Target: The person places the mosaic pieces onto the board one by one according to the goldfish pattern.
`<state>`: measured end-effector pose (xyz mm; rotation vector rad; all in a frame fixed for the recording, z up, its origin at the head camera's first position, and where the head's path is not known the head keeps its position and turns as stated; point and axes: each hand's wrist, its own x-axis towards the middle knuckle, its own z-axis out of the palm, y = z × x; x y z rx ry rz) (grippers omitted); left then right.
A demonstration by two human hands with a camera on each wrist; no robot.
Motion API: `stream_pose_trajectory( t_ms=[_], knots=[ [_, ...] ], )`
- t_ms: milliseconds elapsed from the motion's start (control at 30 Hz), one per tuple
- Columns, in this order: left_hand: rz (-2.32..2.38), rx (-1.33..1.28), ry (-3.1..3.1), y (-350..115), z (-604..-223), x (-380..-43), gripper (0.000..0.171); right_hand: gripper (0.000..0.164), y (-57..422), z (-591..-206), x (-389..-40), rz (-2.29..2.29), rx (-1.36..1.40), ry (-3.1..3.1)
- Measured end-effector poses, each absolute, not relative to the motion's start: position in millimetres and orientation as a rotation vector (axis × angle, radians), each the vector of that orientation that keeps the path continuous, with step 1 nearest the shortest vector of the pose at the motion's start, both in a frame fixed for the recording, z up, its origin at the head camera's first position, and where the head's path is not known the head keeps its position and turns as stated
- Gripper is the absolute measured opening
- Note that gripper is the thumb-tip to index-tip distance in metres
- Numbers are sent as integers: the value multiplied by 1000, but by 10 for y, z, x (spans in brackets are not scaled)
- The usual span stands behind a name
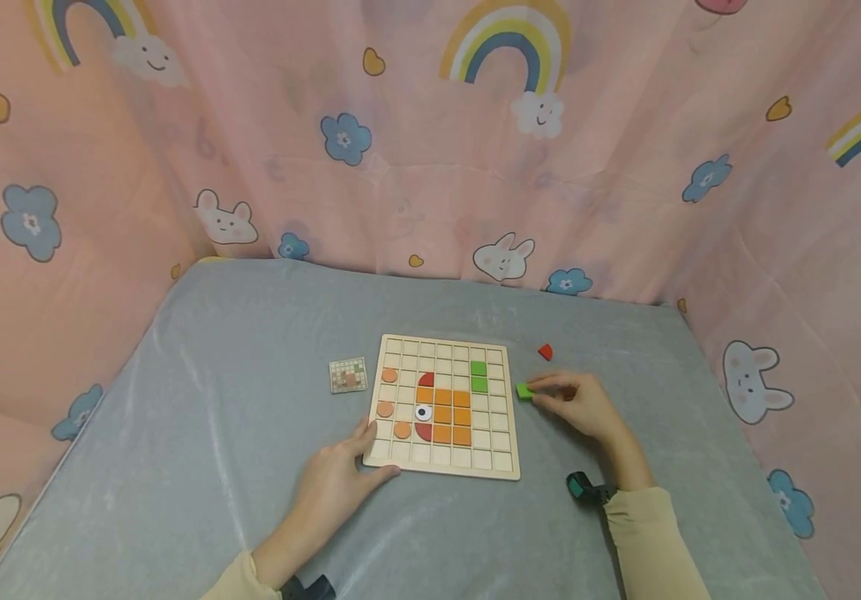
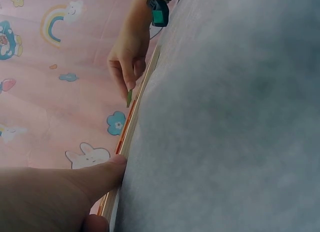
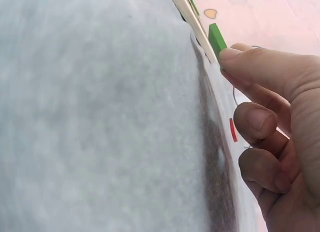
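A square wooden grid board [image 1: 492, 462] lies on the cloth. It carries orange square tiles [image 1: 443, 415], red quarter-round pieces [image 1: 426, 380], a round eye piece [image 1: 423, 412], orange discs [image 1: 389, 376] and two green square tiles [image 1: 478, 368] in its upper right part. My left hand [image 1: 332, 475] holds the board's near left corner, thumb along the front edge and fingers at the left side. Beside the right edge, my right hand [image 1: 576, 404] pinches a green square tile [image 3: 216, 41] between thumb and index finger, the other fingers curled. In the left wrist view that tile [image 2: 129, 97] is seen edge-on.
A loose red quarter-round piece [image 1: 546, 352] lies beyond my right hand. Left of the board is a small pattern card [image 1: 348, 376]. Grey cloth [image 1: 197, 400] covers the table, and a pink printed curtain [image 1: 400, 200] hangs around its back and sides.
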<state>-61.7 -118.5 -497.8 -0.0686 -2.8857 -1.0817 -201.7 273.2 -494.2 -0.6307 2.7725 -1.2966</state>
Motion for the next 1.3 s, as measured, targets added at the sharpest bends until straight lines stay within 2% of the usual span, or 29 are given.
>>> stream_pose_trajectory(
  t_ms=[167, 933, 1300],
  knots=[
    [-1078, -69, -2880, -1184, -4978, -617, 79, 11, 2711, -4937, -2039, -1291, -627, 2803],
    [-1079, -76, -2874, -1186, -4986, -615, 78, 15, 2361, -4872, -2104, -1292, -673, 2864],
    [-1067, -76, -2875, -1185, -4983, -620, 78, 14, 2289, -4958, -2164, -1369, -675, 2783]
  ],
)
